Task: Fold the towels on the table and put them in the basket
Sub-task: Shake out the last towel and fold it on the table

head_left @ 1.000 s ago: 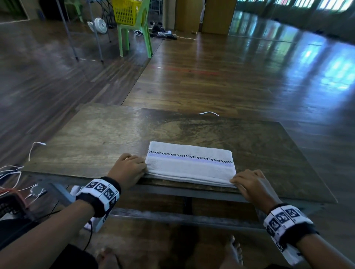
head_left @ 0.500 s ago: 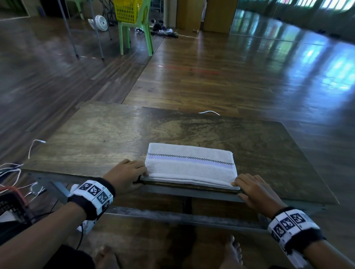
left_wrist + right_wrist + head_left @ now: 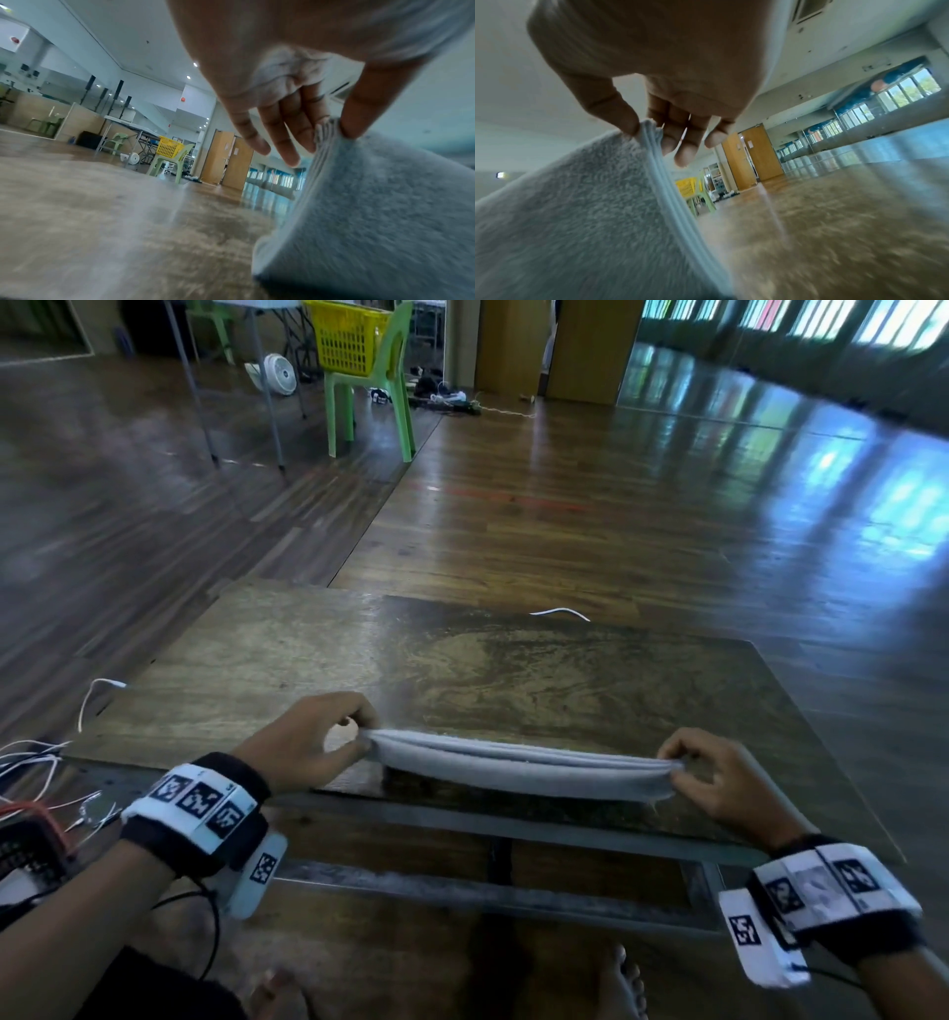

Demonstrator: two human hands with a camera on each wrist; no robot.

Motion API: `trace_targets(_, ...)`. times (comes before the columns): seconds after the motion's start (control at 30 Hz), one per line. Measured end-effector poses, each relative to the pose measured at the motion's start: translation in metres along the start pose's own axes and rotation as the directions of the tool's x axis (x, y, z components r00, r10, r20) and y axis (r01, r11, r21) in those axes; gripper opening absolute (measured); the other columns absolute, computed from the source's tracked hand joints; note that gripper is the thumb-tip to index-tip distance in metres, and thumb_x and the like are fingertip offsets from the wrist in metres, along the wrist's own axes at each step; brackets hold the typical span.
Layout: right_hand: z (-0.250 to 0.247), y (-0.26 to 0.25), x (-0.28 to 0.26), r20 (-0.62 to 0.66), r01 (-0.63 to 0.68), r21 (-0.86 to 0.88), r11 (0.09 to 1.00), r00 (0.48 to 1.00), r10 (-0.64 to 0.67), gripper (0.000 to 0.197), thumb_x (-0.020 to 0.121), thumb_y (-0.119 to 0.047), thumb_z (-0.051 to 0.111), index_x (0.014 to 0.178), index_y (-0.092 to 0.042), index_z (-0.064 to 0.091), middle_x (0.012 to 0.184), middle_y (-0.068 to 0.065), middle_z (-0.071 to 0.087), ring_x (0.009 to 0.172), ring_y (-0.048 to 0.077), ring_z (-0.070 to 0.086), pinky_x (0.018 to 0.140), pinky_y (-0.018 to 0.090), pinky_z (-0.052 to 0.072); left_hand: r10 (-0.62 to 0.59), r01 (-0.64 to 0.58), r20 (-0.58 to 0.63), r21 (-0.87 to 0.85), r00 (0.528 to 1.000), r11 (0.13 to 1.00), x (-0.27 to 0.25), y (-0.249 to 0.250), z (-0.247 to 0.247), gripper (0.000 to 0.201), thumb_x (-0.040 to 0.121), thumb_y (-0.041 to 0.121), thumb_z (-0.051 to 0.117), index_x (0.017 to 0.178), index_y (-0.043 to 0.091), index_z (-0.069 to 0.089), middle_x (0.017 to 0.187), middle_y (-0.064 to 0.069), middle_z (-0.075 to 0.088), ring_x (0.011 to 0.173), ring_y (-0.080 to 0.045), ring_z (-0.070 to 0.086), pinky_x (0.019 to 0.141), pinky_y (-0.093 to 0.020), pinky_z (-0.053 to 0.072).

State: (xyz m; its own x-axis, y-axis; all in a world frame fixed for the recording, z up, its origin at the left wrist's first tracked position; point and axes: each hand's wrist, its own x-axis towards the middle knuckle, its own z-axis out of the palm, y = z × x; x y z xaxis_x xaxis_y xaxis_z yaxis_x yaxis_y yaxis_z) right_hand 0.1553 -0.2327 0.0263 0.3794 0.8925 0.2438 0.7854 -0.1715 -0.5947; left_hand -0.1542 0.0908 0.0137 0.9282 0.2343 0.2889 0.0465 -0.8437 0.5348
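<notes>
Pinching the folded towel at each end, our left hand and right hand lift it taut so the layers stay aligned above the table.

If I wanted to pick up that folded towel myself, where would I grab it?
Probably at its two short ends, one hand coming in from each side. The folded towel is long and limp, with stacked layers. The left hand and right hand each pinch all the layers at an end, which likely keeps the fold together.
</notes>
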Motion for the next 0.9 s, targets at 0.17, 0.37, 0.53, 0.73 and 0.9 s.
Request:
trace_targets(0.17, -0.015, -0.008, 0.019, 0.059, -0.1, 0.146, 0.984, 0.994, 0.092, 0.014, 0.073, -0.014, 0.05, 0.07, -0.024, 0.06, 0.071, -0.004, 0.062, 0.065, 0.006, 0.055, 0.061, 0.019, 0.042, -0.074, 0.072, -0.011, -0.116, 0.997, 0.991, 0.009, 0.009, -0.012, 0.017, 0.083, 0.037, 0.045, 0.081, 0.026, 0.057, 0.083, 0.011, 0.062, 0.079, -0.007, 0.058, 0.073, -0.012, 0.042)
trace_targets(0.37, 0.014, 0.021, 0.046, 0.271, -0.273, -0.106, 0.956, 0.917, 0.292, 0.013, 0.088, -0.01, 0.056, 0.084, -0.02, 0.065, 0.083, -0.001, 0.066, 0.079, 0.015, 0.062, 0.075, 0.032, 0.05, -0.317, 0.298, 0.168, 0.126, 0.934, 0.946, 0.031, -0.022, 0.013, 0.007, 0.093, 0.021, 0.046, 0.09, 0.023, 0.052, 0.09, 0.005, 0.059, 0.083, -0.015, 0.055, 0.076, -0.032, 0.045)
trace_targets(0.53, 0.032, 0.036, 0.062, 0.251, -0.346, -0.236, 0.908, 0.881, 0.401, 0.012, 0.09, -0.024, 0.053, 0.09, -0.033, 0.061, 0.092, -0.008, 0.065, 0.087, 0.012, 0.061, 0.083, 0.035, 0.052, -0.446, 0.395, 0.14, 0.289, 0.884, 0.872, 0.049, -0.037, 0.034, 0.016, 0.096, 0.024, 0.036, 0.097, 0.022, 0.051, 0.1, 0.002, 0.059, 0.088, -0.019, 0.054, 0.083, -0.036, 0.044)
trace_targets(0.73, 0.05, 0.039, 0.077, 0.21, -0.31, -0.475, 0.824, 0.869, 0.448, 0.022, 0.089, -0.025, 0.049, 0.108, -0.029, 0.059, 0.116, -0.002, 0.063, 0.108, 0.018, 0.057, 0.102, 0.042, 0.038, -0.49, 0.341, 0.172, 0.527, 0.855, 0.778, 0.068, -0.032, 0.059, 0.032, 0.093, 0.021, 0.036, 0.123, 0.017, 0.045, 0.132, -0.004, 0.046, 0.122, -0.022, 0.04, 0.104, -0.039, 0.03)
trace_targets(0.9, 0.074, 0.017, 0.095, 0.239, -0.15, -0.524, 0.838, 0.919, 0.314, 0.028, 0.088, -0.035, 0.051, 0.114, -0.027, 0.06, 0.119, -0.003, 0.058, 0.115, 0.017, 0.05, 0.098, 0.04, 0.032, -0.315, 0.169, 0.233, 0.489, 0.92, 0.856, 0.092, -0.008, 0.081, 0.036, 0.095, 0.026, 0.039, 0.13, 0.021, 0.046, 0.136, 0.002, 0.046, 0.126, -0.018, 0.039, 0.105, -0.036, 0.026)
